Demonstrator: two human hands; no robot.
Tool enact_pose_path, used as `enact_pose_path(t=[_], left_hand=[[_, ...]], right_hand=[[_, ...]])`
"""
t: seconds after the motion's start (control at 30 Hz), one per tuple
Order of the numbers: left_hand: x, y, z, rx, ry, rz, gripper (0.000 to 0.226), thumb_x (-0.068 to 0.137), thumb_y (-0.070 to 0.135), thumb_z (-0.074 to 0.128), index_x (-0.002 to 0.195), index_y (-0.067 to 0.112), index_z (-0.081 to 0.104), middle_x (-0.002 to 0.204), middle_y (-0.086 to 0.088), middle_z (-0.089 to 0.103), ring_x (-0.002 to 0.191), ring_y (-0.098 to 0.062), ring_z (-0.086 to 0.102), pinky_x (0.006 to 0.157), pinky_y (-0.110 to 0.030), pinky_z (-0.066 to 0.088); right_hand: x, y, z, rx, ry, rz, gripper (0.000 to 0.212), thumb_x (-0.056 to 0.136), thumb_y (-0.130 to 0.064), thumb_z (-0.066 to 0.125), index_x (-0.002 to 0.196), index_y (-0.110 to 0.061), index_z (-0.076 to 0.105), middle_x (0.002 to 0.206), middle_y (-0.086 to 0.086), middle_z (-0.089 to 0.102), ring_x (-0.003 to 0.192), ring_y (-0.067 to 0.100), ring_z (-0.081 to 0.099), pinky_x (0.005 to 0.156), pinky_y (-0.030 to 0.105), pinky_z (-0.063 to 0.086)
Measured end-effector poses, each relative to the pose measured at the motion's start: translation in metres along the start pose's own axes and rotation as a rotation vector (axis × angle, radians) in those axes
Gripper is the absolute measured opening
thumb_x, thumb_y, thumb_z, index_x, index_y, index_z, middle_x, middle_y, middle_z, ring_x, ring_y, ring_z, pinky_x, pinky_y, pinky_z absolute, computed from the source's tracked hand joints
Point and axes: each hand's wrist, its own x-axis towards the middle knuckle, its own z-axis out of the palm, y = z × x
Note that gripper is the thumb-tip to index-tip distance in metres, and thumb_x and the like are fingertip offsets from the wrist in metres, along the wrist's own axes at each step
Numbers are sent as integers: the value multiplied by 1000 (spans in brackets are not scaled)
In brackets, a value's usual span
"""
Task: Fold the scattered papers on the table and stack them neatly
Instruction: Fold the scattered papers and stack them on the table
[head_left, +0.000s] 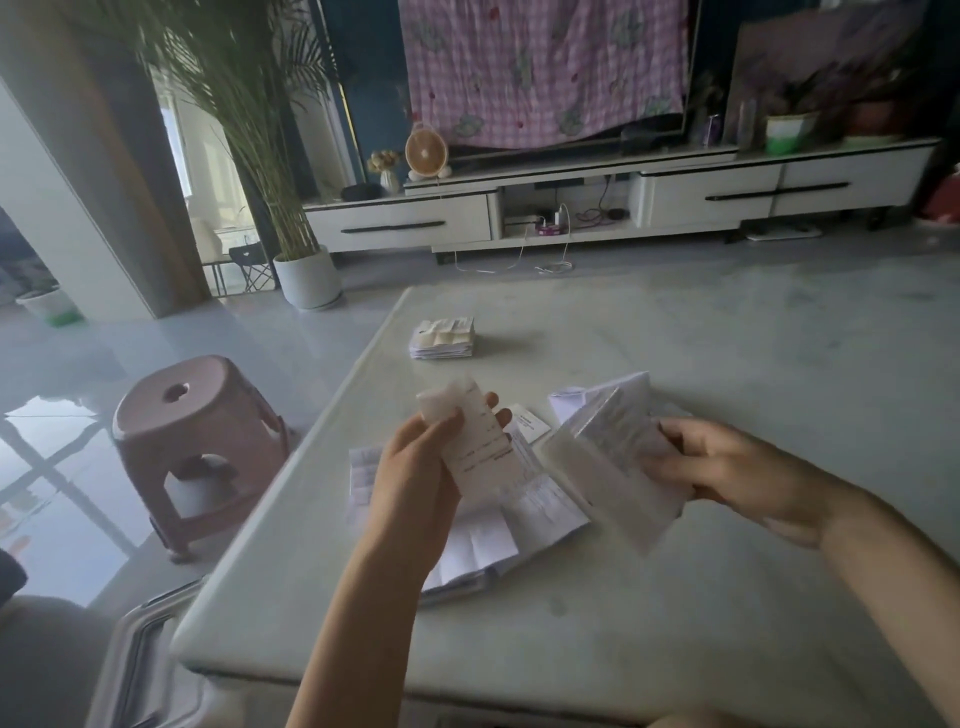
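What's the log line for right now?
left hand holds slip | right hand holds paper | stack, loose papers on table

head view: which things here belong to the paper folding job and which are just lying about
Part of the job: left hand gripping a narrow slip; right hand holding a larger sheet; loose papers on the table; folded stack farther back.
Just lying about: pink stool, potted plant, TV cabinet, round fan, pink checked cloth.
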Motion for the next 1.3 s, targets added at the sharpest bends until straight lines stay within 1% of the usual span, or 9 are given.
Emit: enact_pose_path(t=[0.2,0.33,0.5,0.6,0.7,0.93,1.1,1.2,1.3], left_hand=[[0,-8,19,-62,-28,-141,24,91,20,51,85,11,72,76,-5,72,65,-15,69,61,-28,56],[4,-19,35,50,-60,-75,31,83,34,59,95,8,72,97,-17,69,89,-34,66,83,-49,53],[18,-42,42,528,166,333,21,90,17,60,71,24,65,76,-6,60,67,-20,55,53,-22,46],[20,-50,47,676,189,398,41,85,14,65,117,37,52,107,-1,62,95,-17,59,83,-27,48],[13,-57,46,510,151,243,83,79,18,73,143,29,22,102,-2,66,92,-17,66,84,-32,53],[1,-53,45,160,-72,-98,11,81,12,65,85,2,65,68,-14,66,56,-23,64,44,-28,49],[5,-52,37,112,59,-101,9,88,10,57,88,6,64,76,-12,69,63,-21,68,59,-32,56],[9,-55,37,130,100,-129,6,88,9,57,89,7,63,72,-9,70,61,-21,67,56,-33,56],[7,-61,41,143,121,-197,6,89,8,56,88,7,62,72,-11,66,64,-25,63,61,-37,53]], right_hand=[[18,-14,24,30,453,-201,10,91,-6,54,86,-15,55,85,7,65,70,16,60,59,38,53],[34,-11,52,17,409,-256,7,93,-9,51,93,-16,55,84,2,66,70,11,65,53,29,53],[35,-1,64,248,353,-248,30,98,-28,36,101,-10,60,84,13,62,72,15,63,58,31,54],[37,8,62,203,318,-271,22,95,-24,43,107,-12,57,83,2,64,72,12,63,60,26,53],[35,20,61,122,360,-336,30,95,-7,45,124,-15,41,108,-5,61,92,-3,62,73,13,48],[21,27,61,21,370,-369,30,97,-15,42,122,-28,34,102,-1,64,83,8,65,62,25,52],[18,28,31,-280,379,-391,16,93,-18,53,108,-23,54,76,-11,60,66,-4,56,65,13,44],[32,33,-18,-575,610,-358,13,84,-10,63,96,-9,67,88,2,66,76,2,57,74,16,45],[45,42,-55,-927,435,1,35,85,-19,62,120,-17,59,119,4,59,112,24,51,96,33,39]])
